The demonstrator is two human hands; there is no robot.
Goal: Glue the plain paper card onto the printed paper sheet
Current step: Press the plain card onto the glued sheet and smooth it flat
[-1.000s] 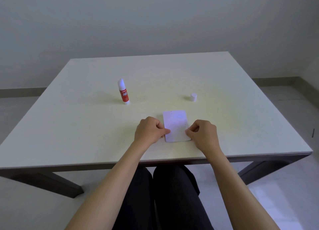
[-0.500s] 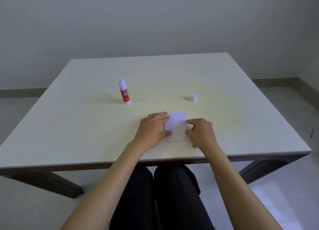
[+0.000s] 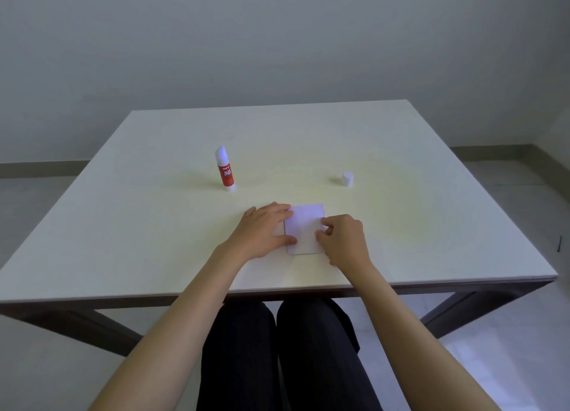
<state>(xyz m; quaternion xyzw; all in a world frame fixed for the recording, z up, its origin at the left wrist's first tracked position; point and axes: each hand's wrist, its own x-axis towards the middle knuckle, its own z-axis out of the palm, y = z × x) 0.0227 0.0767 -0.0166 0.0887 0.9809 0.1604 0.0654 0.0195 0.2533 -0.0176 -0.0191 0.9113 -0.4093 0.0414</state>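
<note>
White paper, a small card with rounded corners, is seen lying flat near the front edge of the pale tabletop. It cannot be told whether a second sheet lies under it or whether any print is on it. The left hand is laid flat with its fingers spread, the fingertips resting on the card's left edge and the thumb pressed near its lower left side. The right hand is loosely curled, its fingertips touching the card's right edge; nothing is gripped by either hand, and the two are kept apart with the card between them. Further back and to the left, a glue stick with a red label is stood upright and uncapped, its white tip exposed. Its white cap is set well apart to the right, at about the same depth on the tabletop. Dark trousers are visible below the table edge.
</note>
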